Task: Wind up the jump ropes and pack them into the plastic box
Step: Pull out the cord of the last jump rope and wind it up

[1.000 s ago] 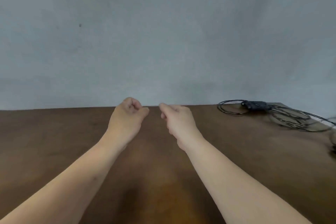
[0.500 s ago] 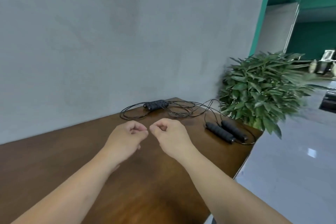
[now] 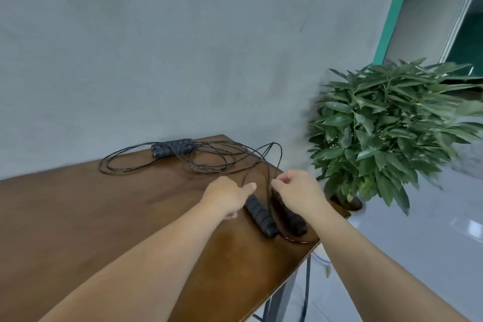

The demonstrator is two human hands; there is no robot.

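Note:
Two black jump ropes lie on the brown table [image 3: 109, 217]. One pair of ribbed handles [image 3: 172, 148] rests at the far edge by the wall, with thin cord loops [image 3: 209, 158] spread around it. The second pair lies near the right edge: one handle [image 3: 261, 217] just right of my left hand [image 3: 226, 197], the other [image 3: 294, 222] partly under my right hand [image 3: 298, 193]. My left hand's fingers are curled, its thumb pointing at the handle's top end. My right hand's fingertips pinch the cord rising from these handles. No plastic box is in view.
The table's right edge [image 3: 332, 227] runs close beside the near handles, with grey floor below. A leafy potted plant [image 3: 386, 125] stands on the floor just beyond that edge. A grey wall [image 3: 183, 47] backs the table.
The view swung right and down onto the table's right end. Both hands moved from mid-table to the near pair of handles, and the right fingertips closed on the cord.

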